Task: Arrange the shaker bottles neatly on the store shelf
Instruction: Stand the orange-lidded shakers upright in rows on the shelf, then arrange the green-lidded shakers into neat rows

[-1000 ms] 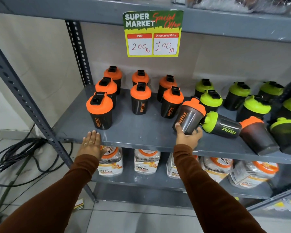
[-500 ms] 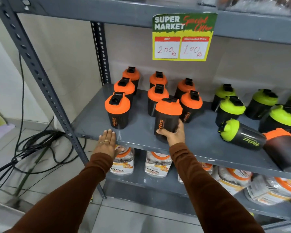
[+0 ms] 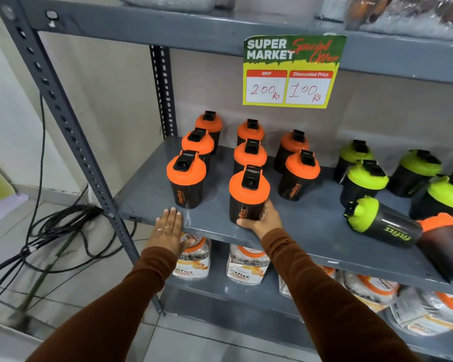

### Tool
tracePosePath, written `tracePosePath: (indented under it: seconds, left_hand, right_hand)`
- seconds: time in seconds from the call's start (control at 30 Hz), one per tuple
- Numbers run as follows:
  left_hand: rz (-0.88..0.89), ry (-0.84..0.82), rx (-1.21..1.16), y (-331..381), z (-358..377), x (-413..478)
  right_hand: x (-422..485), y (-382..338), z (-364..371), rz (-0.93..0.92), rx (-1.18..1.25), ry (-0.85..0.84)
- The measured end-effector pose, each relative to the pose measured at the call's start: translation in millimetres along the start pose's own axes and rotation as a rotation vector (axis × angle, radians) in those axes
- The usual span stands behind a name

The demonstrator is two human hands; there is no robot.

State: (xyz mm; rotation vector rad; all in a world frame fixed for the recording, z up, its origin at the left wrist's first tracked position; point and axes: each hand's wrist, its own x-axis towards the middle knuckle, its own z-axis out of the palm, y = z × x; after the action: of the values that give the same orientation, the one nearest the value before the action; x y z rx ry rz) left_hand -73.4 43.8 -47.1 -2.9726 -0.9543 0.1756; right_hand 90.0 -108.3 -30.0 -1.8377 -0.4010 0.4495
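Note:
My right hand (image 3: 262,218) grips the lower body of a black shaker bottle with an orange lid (image 3: 248,193), which stands upright at the front of the grey shelf (image 3: 311,233), in the middle column of orange-lidded shakers. My left hand (image 3: 169,227) lies flat on the shelf's front edge, fingers spread, just below the front-left orange shaker (image 3: 186,178). Several more orange shakers stand in rows behind. To the right stand green-lidded shakers (image 3: 364,184). One green-lidded shaker (image 3: 382,222) lies on its side, and an orange-lidded one (image 3: 445,246) lies tipped beside it.
A price sign (image 3: 290,71) hangs from the upper shelf. Packaged jars (image 3: 246,265) fill the shelf below. A perforated steel upright (image 3: 71,131) frames the left side, with black cables (image 3: 50,228) coiled on the floor beyond it.
My right hand carried the orange-lidded shaker from its tilted spot near the green ones leftward and stood it upright at the front of the middle column. My left hand stayed on the shelf edge.

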Motion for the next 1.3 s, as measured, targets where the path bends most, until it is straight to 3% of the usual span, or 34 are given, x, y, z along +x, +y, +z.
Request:
tracePosePath:
  seconds: [0.13,0.27,0.4,0.5,0.6,0.73,0.83,0.93,1.03,1.17,1.3]
  left_hand:
    - [-0.010,0.132,-0.108,11.5,13.1,-12.6]
    - [0.226,0.122,-0.114,49.2,33.6,-31.1]
    - [0.488,0.235,-0.082,115.8,22.0,-25.4]
    - [0.587,0.210,-0.086,164.8,7.7,-10.4]
    - [0.590,0.124,-0.058,201.8,-2.4,-0.4]
    - [0.515,0.087,-0.082,223.5,2.2,3.6]
    - [0.474,0.097,-0.072,225.6,4.7,3.7]
    - [0.443,0.107,-0.047,226.7,4.0,3.1]
    - [0.421,0.090,-0.039,228.0,2.4,0.7]
    - [0.386,0.055,-0.038,230.3,-2.3,-3.2]
    - [0.311,0.102,-0.135,240.6,0.5,-9.0]
  right_hand:
    - [-0.5,2.3,-8.5,-0.021,-0.057,-0.080]
    - [-7.3,5.6,-49.5,-0.067,-0.106,-0.069]
    - [-15.3,4.4,-118.7,-0.322,-0.458,0.255]
    - [-8.8,9.9,-168.2,-0.457,-0.776,0.521]
    - [-2.5,11.5,-199.1,-0.289,-0.962,0.574]
    - [-6.6,16.3,-223.0,0.046,-1.158,0.387]
    - [-4.0,27.8,-235.6,0.019,-1.229,0.367]
    - [0.5,38.0,-237.9,-0.075,-1.336,0.488]
    - [-0.7,46.2,-239.1,-0.212,-1.262,0.528]
    - [-6.0,52.3,-236.6,-0.285,-0.960,0.494]
    - [-14.5,40.7,-239.7,-0.194,-0.382,0.486]
